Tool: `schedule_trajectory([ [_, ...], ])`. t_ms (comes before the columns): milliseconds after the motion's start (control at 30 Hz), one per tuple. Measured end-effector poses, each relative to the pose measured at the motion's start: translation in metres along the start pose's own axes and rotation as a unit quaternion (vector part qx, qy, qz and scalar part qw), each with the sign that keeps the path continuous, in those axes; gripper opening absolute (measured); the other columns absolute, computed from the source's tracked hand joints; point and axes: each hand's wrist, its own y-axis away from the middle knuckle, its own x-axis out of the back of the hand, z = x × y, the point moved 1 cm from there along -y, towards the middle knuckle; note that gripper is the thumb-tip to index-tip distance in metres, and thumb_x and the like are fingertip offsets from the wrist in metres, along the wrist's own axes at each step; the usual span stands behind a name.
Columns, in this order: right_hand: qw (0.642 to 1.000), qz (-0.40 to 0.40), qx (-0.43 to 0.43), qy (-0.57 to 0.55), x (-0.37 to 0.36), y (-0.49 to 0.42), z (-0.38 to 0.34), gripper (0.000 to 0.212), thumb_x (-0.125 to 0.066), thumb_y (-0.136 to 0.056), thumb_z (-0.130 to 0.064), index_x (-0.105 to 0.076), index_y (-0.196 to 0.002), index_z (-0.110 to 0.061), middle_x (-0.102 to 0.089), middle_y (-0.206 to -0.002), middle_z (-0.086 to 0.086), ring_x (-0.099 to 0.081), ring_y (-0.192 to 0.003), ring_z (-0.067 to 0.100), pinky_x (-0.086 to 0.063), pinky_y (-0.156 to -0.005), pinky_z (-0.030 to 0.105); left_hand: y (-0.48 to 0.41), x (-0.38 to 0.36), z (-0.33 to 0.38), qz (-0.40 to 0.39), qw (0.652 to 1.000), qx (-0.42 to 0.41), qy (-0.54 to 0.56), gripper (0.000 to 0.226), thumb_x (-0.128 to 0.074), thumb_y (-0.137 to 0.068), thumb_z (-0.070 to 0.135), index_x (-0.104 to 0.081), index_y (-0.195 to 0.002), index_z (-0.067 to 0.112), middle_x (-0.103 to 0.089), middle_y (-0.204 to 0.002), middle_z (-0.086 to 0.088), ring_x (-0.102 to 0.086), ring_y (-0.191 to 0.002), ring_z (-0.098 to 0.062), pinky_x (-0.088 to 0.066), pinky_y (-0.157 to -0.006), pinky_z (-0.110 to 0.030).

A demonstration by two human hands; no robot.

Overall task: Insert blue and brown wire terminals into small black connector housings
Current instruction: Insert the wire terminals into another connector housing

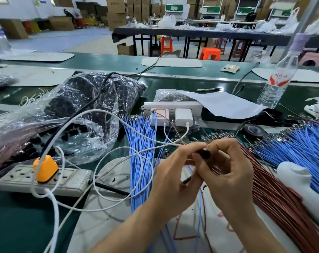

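Our left hand (175, 175) pinches the black housing (204, 154) from 9 o'clock, right hand (230, 172) from 3; we push straight.

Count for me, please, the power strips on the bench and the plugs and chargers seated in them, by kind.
Power strips: 2, grey strip and white strip.
White chargers: 2, left charger, right charger.
Orange plug: 1.
Total: 5.
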Motion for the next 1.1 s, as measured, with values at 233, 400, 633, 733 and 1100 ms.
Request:
schedule_trajectory([
  [233,0.998,-0.017,-0.037,-0.041,0.0,-0.002,-0.008,0.013,-0.067,-0.076,-0.028,-0.057,-0.084,-0.027,-0.061,-0.074,0.002,-0.061,-0.058,0.019,-0.054,-0.055,0.033,-0.001,0.002,-0.004,0.052,0.999,-0.003,-0.008,0.018,-0.054,-0.096,0.02,-0.059,-0.113,0.016,-0.066,-0.108,0.001,-0.067,-0.089,-0.011,-0.054,-0.077,-0.023],
  [400,0.969,-0.057,-0.159,-0.181,0.001,-0.006,-0.004,0.016,-0.066,-0.078,-0.005,-0.064,-0.079,-0.02,-0.063,-0.065,0.006,-0.058,-0.053,0.016,-0.049,-0.051,0.024,-0.005,0.006,-0.01,0.093,0.995,0.023,-0.013,0.017,-0.057,-0.094,0.017,-0.061,-0.11,0.021,-0.056,-0.107,0.003,-0.063,-0.078,-0.011,-0.05,-0.069,-0.02],
  [633,0.916,-0.038,-0.268,-0.294,0.003,-0.011,0.002,0.011,-0.07,-0.064,-0.008,-0.065,-0.072,-0.014,-0.067,-0.066,0.006,-0.057,-0.052,0.013,-0.047,-0.05,0.019,-0.003,0.004,-0.011,0.081,0.996,0.03,-0.035,0.016,-0.058,-0.093,0.017,-0.064,-0.108,0.019,-0.057,-0.102,0.007,-0.061,-0.085,-0.004,-0.045,-0.072,-0.012],
  [733,0.875,-0.052,-0.333,-0.346,0.005,-0.013,0.004,0.016,-0.067,-0.062,-0.002,-0.058,-0.074,-0.008,-0.065,-0.064,0.005,-0.058,-0.052,0.012,-0.049,-0.05,0.018,-0.003,0.003,-0.011,0.076,0.996,0.034,-0.033,0.016,-0.058,-0.093,0.019,-0.064,-0.108,0.019,-0.059,-0.101,0.007,-0.062,-0.085,-0.007,-0.047,-0.072,-0.016],
  [1100,0.81,-0.123,-0.383,-0.427,0.012,-0.015,0.011,0.025,-0.064,-0.069,0.0,-0.047,-0.083,-0.013,-0.061,-0.074,0.004,-0.054,-0.062,0.011,-0.04,-0.063,0.022,-0.004,0.003,-0.009,0.045,0.999,0.025,0.008,0.014,-0.058,-0.094,0.016,-0.063,-0.107,0.015,-0.059,-0.1,0.0,-0.064,-0.089,-0.013,-0.051,-0.075,-0.023],
])
